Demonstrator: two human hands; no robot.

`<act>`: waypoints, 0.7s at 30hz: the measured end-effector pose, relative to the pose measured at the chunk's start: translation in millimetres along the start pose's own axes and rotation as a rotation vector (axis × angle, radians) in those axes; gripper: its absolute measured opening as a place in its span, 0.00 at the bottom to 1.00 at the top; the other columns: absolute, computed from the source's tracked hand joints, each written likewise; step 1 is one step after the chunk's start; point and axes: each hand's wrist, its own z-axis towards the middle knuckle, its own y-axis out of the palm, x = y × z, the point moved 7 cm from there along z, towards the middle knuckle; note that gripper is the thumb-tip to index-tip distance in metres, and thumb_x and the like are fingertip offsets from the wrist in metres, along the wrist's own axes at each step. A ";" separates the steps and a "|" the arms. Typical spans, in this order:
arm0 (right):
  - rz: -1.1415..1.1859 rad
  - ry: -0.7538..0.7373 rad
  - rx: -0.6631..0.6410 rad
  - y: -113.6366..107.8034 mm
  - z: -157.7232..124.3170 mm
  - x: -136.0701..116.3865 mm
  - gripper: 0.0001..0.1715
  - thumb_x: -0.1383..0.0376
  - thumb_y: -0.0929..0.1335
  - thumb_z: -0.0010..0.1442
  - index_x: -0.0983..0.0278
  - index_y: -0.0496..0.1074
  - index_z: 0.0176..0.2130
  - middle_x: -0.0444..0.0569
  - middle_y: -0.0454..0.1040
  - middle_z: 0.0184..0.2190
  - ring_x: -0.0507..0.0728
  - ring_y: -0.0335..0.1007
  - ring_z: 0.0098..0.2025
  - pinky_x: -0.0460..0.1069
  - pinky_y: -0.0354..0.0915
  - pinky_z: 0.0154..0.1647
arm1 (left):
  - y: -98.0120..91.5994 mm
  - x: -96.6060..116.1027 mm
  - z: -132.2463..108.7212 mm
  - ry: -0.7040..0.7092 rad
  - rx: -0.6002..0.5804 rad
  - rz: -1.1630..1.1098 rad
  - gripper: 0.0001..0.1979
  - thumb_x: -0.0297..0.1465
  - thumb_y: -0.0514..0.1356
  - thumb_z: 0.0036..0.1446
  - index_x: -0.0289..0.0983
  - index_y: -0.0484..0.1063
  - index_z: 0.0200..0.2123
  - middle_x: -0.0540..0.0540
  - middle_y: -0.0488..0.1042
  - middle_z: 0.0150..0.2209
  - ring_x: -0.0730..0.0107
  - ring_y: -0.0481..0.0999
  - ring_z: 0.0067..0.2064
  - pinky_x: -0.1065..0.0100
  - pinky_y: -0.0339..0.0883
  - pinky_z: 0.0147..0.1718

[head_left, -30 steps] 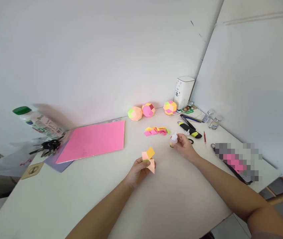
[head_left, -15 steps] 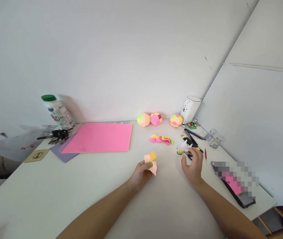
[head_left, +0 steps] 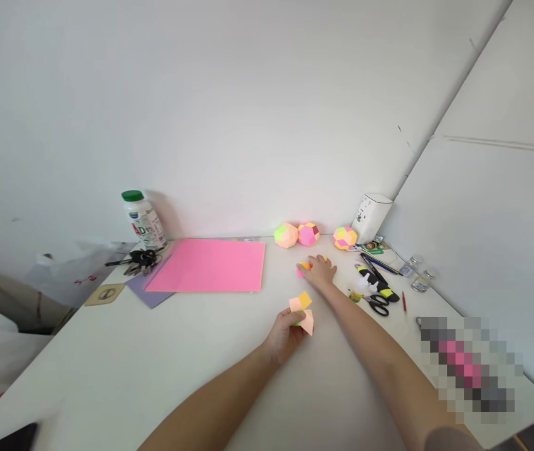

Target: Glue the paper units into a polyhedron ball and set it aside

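Note:
My left hand [head_left: 284, 335] is closed on a small folded paper piece [head_left: 303, 309] in peach, orange and green, held just above the white table [head_left: 154, 363]. Farther back, my right hand [head_left: 319, 270] reaches over a little pile of folded paper pieces [head_left: 303, 268] in pink and yellow. Its fingers curl down onto the pile and hide most of it. Whether they grip a piece I cannot tell. A small white glue bottle [head_left: 360, 289] lies to the right of that hand.
Three paper balls [head_left: 309, 234] stand by the wall. A pink sheet [head_left: 207, 274] lies at left with keys [head_left: 138, 259] and a green-capped bottle [head_left: 141, 220]. Scissors [head_left: 377, 303], pens [head_left: 374, 264], a white box [head_left: 371, 217] and two small jars [head_left: 417, 273] crowd the right.
My right hand has let go of the glue bottle, now lying on the table, and moved left and back onto the pile of paper pieces. The left hand holds the same piece.

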 end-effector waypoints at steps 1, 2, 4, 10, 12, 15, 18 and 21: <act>0.002 -0.069 -0.006 2.2 -2.2 -7.3 0.26 0.49 0.61 0.58 0.62 0.71 0.47 0.59 0.66 0.52 0.73 0.55 0.56 0.70 0.49 0.52 | 0.3 0.1 0.1 -0.001 -0.005 -0.003 0.05 0.26 0.64 0.40 0.32 0.70 0.23 0.47 0.69 0.22 0.71 0.67 0.26 0.67 0.61 0.29; 0.006 -0.145 -0.012 4.1 -7.1 -14.1 0.22 0.53 0.61 0.59 0.62 0.73 0.45 0.57 0.68 0.50 0.71 0.56 0.55 0.67 0.51 0.53 | 0.9 0.5 -0.1 -0.002 -0.011 -0.004 0.05 0.26 0.63 0.40 0.32 0.70 0.23 0.46 0.69 0.22 0.71 0.67 0.26 0.67 0.61 0.29; 0.020 -0.302 -0.027 6.4 -23.7 -22.8 0.16 0.60 0.60 0.60 0.62 0.74 0.41 0.54 0.70 0.48 0.65 0.59 0.54 0.61 0.53 0.55 | 2.8 1.9 -1.6 -0.006 -0.025 0.001 0.04 0.26 0.63 0.41 0.32 0.70 0.23 0.47 0.69 0.22 0.71 0.67 0.26 0.67 0.61 0.29; 0.080 -0.589 -0.081 -6.0 -99.9 12.0 0.15 0.62 0.61 0.60 0.62 0.73 0.43 0.52 0.72 0.49 0.60 0.60 0.55 0.56 0.55 0.59 | 5.5 4.4 -6.3 -0.034 -0.012 0.020 0.04 0.26 0.63 0.41 0.32 0.71 0.24 0.46 0.71 0.22 0.71 0.68 0.26 0.67 0.60 0.29; 0.091 -0.609 -0.056 -15.5 -118.9 28.1 0.16 0.62 0.61 0.61 0.62 0.73 0.44 0.53 0.71 0.50 0.61 0.60 0.56 0.57 0.54 0.59 | 4.9 3.8 -6.8 -0.042 -0.012 0.030 0.05 0.26 0.64 0.41 0.31 0.72 0.25 0.45 0.72 0.23 0.70 0.69 0.27 0.67 0.61 0.31; 0.068 -0.584 0.040 -30.1 -120.6 31.4 0.22 0.57 0.65 0.58 0.64 0.71 0.49 0.59 0.64 0.56 0.66 0.55 0.59 0.61 0.53 0.59 | 2.1 3.0 -6.9 -0.040 -0.018 0.045 0.04 0.26 0.64 0.41 0.31 0.72 0.24 0.45 0.72 0.23 0.70 0.69 0.27 0.67 0.61 0.30; 0.056 -0.414 -0.057 -26.3 -82.0 15.4 0.32 0.54 0.65 0.57 0.68 0.63 0.56 0.61 0.56 0.61 0.65 0.49 0.64 0.59 0.50 0.62 | 0.3 1.4 -6.4 -0.052 -0.043 0.058 0.04 0.27 0.63 0.43 0.31 0.72 0.25 0.45 0.72 0.23 0.70 0.69 0.27 0.67 0.61 0.31; 0.054 -0.298 -0.167 -16.7 -29.9 -8.4 0.31 0.53 0.61 0.61 0.66 0.59 0.59 0.59 0.49 0.64 0.64 0.46 0.65 0.58 0.53 0.60 | -2.1 1.4 -5.3 -0.041 -0.032 0.071 0.05 0.27 0.63 0.43 0.31 0.72 0.25 0.45 0.72 0.23 0.69 0.69 0.27 0.66 0.61 0.31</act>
